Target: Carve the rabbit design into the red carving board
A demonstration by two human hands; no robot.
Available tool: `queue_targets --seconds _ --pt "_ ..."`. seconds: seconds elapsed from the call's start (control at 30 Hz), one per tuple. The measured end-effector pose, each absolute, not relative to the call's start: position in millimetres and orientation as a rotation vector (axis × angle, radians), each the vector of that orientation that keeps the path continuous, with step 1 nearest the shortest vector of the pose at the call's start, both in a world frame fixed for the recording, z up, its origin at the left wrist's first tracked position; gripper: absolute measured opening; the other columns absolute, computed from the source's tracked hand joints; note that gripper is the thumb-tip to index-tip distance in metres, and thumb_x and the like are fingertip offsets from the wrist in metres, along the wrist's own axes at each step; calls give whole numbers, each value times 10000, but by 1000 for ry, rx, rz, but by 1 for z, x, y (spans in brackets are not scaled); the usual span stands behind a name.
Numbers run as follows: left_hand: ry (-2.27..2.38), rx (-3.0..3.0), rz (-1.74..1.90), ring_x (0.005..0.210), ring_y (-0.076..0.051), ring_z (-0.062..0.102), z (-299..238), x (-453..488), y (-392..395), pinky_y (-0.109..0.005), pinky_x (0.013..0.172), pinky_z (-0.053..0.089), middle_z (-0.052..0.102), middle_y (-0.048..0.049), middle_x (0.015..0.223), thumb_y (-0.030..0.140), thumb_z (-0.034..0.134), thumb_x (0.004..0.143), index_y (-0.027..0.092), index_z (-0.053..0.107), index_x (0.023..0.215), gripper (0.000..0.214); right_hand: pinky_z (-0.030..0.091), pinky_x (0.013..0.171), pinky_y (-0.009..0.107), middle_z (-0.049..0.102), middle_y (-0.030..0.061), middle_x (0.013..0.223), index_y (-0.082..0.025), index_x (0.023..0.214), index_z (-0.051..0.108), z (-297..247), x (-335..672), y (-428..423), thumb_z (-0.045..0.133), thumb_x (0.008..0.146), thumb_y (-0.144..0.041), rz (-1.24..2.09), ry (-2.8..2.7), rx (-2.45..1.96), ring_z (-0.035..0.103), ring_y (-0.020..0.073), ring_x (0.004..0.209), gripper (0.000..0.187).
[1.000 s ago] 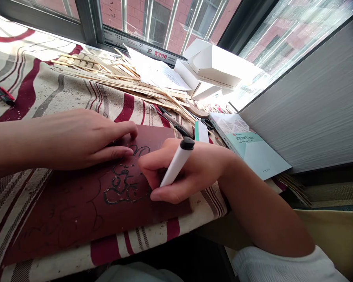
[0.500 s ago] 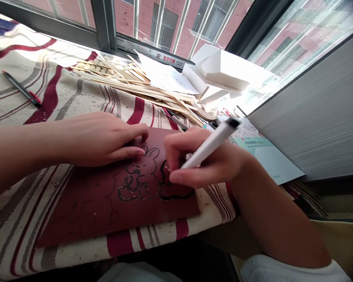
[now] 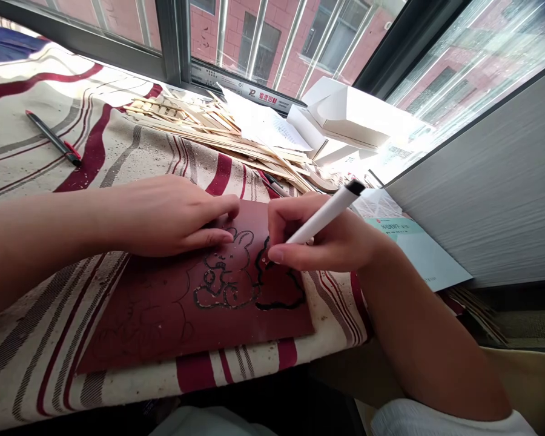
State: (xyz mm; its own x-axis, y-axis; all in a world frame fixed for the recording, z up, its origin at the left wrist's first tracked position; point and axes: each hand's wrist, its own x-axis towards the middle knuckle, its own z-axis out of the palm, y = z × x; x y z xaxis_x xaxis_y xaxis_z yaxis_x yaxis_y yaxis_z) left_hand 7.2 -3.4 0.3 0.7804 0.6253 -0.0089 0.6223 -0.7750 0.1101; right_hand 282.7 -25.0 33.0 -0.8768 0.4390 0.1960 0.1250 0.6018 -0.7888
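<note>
A reddish-brown board (image 3: 163, 327) lies on the striped cloth, with black-outlined cartoon figures and fainter sketch lines on it. My right hand (image 3: 331, 242) grips a white marker (image 3: 322, 215), its black end pointing up and right. The marker's writing tip is hidden behind my fingers, beside a thick black outline (image 3: 279, 306) at the board's right. My left hand (image 3: 177, 215) rests on the board's upper edge, thumb and index finger apart, holding nothing. The thumb's tip is next to the rabbit-like drawing (image 3: 227, 266).
Thin wooden strips (image 3: 200, 127), a white paper sheet (image 3: 263, 121) and an open white box (image 3: 345, 115) lie by the window. A black-and-red pen (image 3: 52, 138) is at the left. A pale green book (image 3: 418, 248) sits right of my right hand. Crumbs dot the striped cloth (image 3: 131, 145).
The view has shifted, so everything sits slightly further right. My right hand has moved a little up along the thick outline with the marker. My left hand stays on the board.
</note>
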Motion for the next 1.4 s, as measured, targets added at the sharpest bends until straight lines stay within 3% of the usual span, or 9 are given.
queue_targets --seconds 0.5,0.8,1.27,1.4 --pt "999 2862 76 633 -282 671 -1 7 -3 -390 592 349 795 -83 849 648 358 1038 292 655 1106 469 375 539 182 553 -66 662 -168 799 563 26 275 -24 696 1007 -246 1169 -2598 -359 471 53 597 258" --pt "1048 2837 38 602 -275 617 0 7 -3 -388 630 337 762 -65 805 682 368 1021 299 671 1123 498 356 580 214 521 -72 669 -185 791 543 27 274 -22 686 985 -231 1030 -2630 -408 445 69 626 245" --pt "1069 2889 44 597 -232 574 3 8 -8 -371 640 299 744 -46 780 557 332 1037 277 642 1150 433 371 657 242 547 -59 707 -191 819 534 26 276 -20 677 997 -202 888 -2590 -463 471 87 690 229" --pt "1048 2889 12 573 -229 571 3 8 -7 -369 614 303 735 -46 756 618 346 1024 282 639 1125 458 359 646 240 532 -63 705 -188 797 531 26 276 -20 681 998 -208 923 -2608 -416 456 78 672 252"
